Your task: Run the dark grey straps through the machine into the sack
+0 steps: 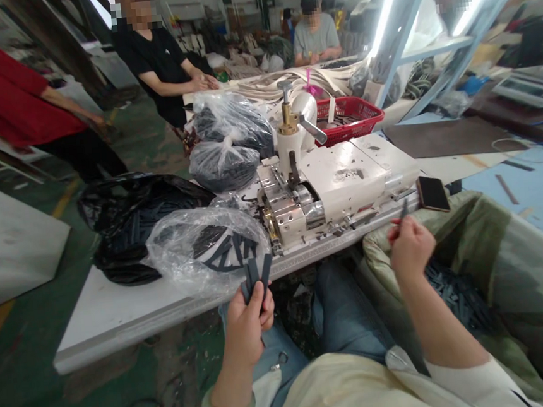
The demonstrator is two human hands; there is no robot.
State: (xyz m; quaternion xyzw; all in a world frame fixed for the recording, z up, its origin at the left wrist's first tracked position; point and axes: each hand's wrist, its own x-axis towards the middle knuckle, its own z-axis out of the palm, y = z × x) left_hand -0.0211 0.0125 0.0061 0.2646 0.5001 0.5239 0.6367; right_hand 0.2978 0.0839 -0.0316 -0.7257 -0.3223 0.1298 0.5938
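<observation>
My left hand [250, 316] is closed round several dark grey strips [253, 273], which stick up past the fingers in front of the machine table. Over on the right, my right hand [412, 246] pinches one small dark strip [404, 209] that points upward. Between and beyond the hands stands a cream skiving-type machine [346, 184] with a metal lever and a brass-coloured post on top. A clear plastic bag [180, 249] lies open just beyond my left hand, with more dark strips inside it.
A large greenish sack [497, 228] holding dark strips stands below my right arm. A phone [433, 194] lies at the table's right end. Behind the machine is a red basket [354, 120]; a black bag [124, 210] sits left. Several people are nearby, one in black [159, 61].
</observation>
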